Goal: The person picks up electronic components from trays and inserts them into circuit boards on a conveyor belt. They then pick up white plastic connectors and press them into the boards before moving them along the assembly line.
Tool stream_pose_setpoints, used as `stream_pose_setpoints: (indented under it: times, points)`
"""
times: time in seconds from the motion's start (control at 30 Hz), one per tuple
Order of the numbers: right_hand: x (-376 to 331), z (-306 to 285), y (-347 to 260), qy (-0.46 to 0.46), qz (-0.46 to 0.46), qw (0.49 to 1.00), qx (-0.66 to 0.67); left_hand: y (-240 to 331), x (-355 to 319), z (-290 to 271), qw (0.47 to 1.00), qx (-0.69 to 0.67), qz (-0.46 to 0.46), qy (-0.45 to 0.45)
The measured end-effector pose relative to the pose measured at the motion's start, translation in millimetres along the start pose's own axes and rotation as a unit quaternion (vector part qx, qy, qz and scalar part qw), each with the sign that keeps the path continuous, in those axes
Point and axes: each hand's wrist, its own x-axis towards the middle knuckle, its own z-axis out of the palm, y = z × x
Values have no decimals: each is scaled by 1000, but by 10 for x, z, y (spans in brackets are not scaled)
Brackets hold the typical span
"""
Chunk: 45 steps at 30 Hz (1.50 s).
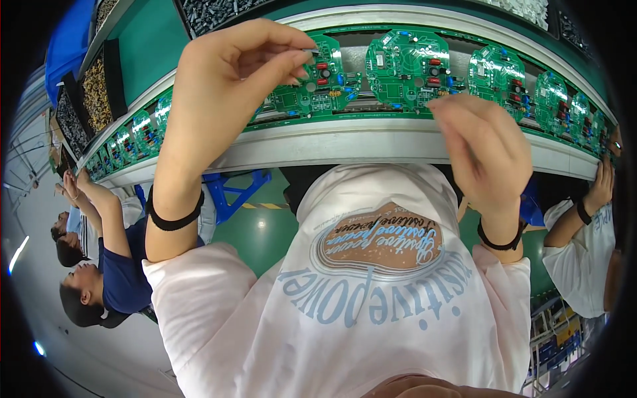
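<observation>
My left hand (pixel 229 73) is raised over a green circuit board (pixel 318 93), thumb and forefinger pinched on a small dark electronic component (pixel 310 50). That board carries red, blue and black parts and is partly covered by the hand. To its right lies a similar circuit board (pixel 398 83). My right hand (pixel 488 142) hovers at this second board's lower right edge, fingertips pressed together and slightly blurred. Whether a tiny part sits between those fingertips cannot be made out.
More circuit boards (pixel 496 76) line the metal rail (pixel 345 142) on both sides. Bins of dark parts (pixel 215 14), brassy parts (pixel 97 93) and white parts (pixel 524 8) stand beyond. Co-workers sit left and right; one person's hand (pixel 602 182) is at the rail's right end.
</observation>
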Motion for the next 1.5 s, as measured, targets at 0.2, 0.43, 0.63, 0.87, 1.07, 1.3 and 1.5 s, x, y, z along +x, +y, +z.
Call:
stream_pose_setpoints:
  times: [0.2, 0.43, 0.63, 0.87, 1.07, 1.3, 1.5]
  points:
    - [30, 199, 53, -18, -91, 993, -72, 161, 160, 33, 928, 324, 183, -39]
    - [4, 222, 24, -70, -60, 994, -52, 103, 286, 35, 900, 354, 229, -108]
    - [2, 211, 32, -78, -55, 994, -61, 378, 362, 14, 913, 340, 157, -163]
    - [22, 195, 27, -97, -38, 993, -62, 398, 361, 31, 917, 337, 126, -172]
    - [44, 193, 34, -104, -24, 993, -47, 411, 345, 31, 907, 357, 146, -167]
    - [45, 183, 59, -105, -27, 993, -48, 406, 327, 30, 893, 372, 199, -155]
    - [46, 172, 51, -109, -23, 992, -55, 90, 461, 92, 878, 313, 342, -115]
